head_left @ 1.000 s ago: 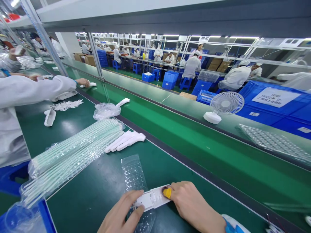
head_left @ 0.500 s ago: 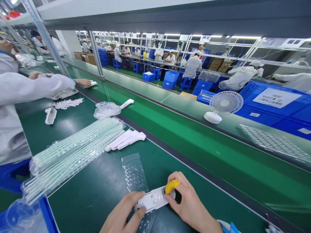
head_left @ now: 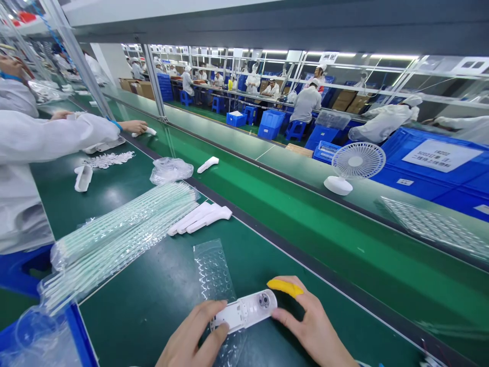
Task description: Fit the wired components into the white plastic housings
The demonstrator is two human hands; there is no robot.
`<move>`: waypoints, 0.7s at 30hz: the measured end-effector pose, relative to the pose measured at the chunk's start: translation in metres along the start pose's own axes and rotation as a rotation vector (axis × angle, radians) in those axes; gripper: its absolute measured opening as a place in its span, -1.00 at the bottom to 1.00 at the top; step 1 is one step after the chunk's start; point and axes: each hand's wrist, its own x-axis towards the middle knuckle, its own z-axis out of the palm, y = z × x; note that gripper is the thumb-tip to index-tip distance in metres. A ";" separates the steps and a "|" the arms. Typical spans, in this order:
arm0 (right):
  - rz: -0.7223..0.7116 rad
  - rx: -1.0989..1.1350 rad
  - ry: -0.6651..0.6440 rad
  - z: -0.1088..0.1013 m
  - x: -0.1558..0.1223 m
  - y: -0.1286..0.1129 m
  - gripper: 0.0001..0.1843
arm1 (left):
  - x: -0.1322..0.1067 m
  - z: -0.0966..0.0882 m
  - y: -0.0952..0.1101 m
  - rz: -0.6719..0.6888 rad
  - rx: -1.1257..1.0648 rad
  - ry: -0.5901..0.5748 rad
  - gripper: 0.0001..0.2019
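Low in the middle, my left hand (head_left: 200, 331) pinches one end of a white plastic housing (head_left: 250, 309) between thumb and fingers. The housing lies with its hollow side up, and a small round metal part (head_left: 264, 300) sits in its far end. At that end is my right hand (head_left: 301, 311), open, thumb close to or touching the rim. A yellow finger cot (head_left: 284, 288) covers its index finger, which is lifted away from the round part. Under the housing lies a clear plastic sheet with round pockets (head_left: 214, 270).
Several white handle-shaped parts (head_left: 200, 218) lie beside a bundle of pale green rods (head_left: 126, 234) in clear film. A green conveyor belt (head_left: 267, 204) runs past, carrying one white part (head_left: 208, 164). A small white fan (head_left: 358, 162) stands beyond it. A co-worker's arm (head_left: 61, 135) reaches in from the left.
My right index finger and thumb have come off the round metal part and spread apart, uncovering it. The white part on the belt has shifted right, clear of the plastic bag.
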 end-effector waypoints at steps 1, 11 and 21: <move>0.007 -0.029 -0.015 0.001 -0.002 0.002 -0.62 | 0.000 0.001 -0.001 0.016 0.021 0.011 -0.77; -0.045 -0.162 0.030 0.008 -0.007 0.009 -0.69 | 0.012 -0.003 0.009 0.049 0.054 0.026 -0.78; -0.040 -0.128 0.072 0.011 -0.012 0.013 -0.67 | 0.020 -0.005 0.007 0.236 0.300 -0.033 -0.76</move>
